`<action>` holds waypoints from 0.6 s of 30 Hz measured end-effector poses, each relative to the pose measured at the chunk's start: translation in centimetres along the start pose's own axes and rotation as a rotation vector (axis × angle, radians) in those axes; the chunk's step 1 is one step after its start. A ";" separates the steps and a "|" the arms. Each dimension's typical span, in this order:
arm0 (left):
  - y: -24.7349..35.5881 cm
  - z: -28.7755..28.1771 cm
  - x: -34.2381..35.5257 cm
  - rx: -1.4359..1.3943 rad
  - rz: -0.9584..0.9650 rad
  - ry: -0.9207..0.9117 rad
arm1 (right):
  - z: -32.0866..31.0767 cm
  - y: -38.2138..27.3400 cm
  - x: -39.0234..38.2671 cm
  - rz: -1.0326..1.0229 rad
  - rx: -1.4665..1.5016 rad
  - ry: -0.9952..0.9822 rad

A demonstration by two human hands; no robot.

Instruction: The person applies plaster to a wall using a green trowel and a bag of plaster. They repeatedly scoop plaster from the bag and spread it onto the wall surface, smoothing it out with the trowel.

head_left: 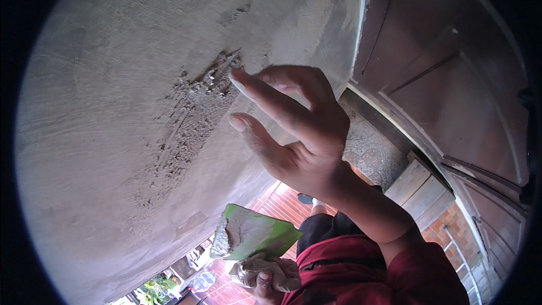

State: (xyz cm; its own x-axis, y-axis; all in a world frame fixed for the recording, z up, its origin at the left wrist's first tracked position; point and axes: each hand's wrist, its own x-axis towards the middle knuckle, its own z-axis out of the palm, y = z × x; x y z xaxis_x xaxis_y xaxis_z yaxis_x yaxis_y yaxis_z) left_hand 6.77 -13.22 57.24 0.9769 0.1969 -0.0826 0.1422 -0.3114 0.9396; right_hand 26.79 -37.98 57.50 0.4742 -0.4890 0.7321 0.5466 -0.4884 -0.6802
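My right hand [305,130] is raised in front of a grey plastered wall [101,96], thumb and fingers apart with nothing between them. Its fingertips overlap the edge of a rough, gouged patch [195,110]; whether they touch it I cannot tell. Low in the view, my left hand [264,283] grips a green plastering float [262,231] with grey mortar [221,243] along its left edge. Between thumb and float bulges a crumpled grey mass [262,271], perhaps a cloth or a mortar-covered handle. The left fingers are mostly hidden.
A dark reddish-brown door [446,79] borders the wall on the right. Below it are wooden boards [420,189] and a patterned slab [370,147]. Reddish tiles [276,197] cover the floor. A pale metal frame [466,265] stands lower right, and a green plant [155,291] lower left.
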 end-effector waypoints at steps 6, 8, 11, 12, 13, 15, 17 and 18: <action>2.0 0.7 0.7 -0.356 -0.281 -0.022 | 1.3 -0.9 0.4 0.009 -0.117 0.022; 2.6 1.1 1.0 -0.345 -0.278 -0.062 | 1.4 -1.0 0.1 -0.015 -0.110 0.040; 1.8 0.9 1.1 -0.351 -0.246 -0.042 | 1.8 -0.6 -0.1 -0.015 -0.113 0.037; 1.3 0.6 0.9 -0.351 -0.233 -0.027 | 1.7 -0.5 -0.1 -0.026 -0.115 0.038; 0.6 0.2 0.7 -0.352 -0.219 -0.012 | 1.5 -0.6 -0.2 0.017 -0.136 -0.019; -1.8 -0.1 1.3 -0.012 0.197 0.183 | 0.3 -1.3 -0.3 -0.049 -0.049 0.100; -2.5 -1.3 1.8 0.316 0.438 0.051 | -2.1 -3.2 -0.8 0.127 -0.373 -0.008; -2.1 -2.3 2.4 0.465 0.465 -0.175 | -3.8 -6.4 -1.0 0.302 -0.732 -0.152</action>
State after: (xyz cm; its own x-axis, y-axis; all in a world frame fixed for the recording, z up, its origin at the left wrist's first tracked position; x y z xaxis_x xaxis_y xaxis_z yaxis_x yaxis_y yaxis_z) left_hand 8.42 -9.99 55.78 0.9589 -0.1955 0.2058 -0.2833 -0.7022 0.6532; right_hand 20.18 -37.12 61.02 0.6467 -0.5979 0.4736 -0.1861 -0.7258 -0.6623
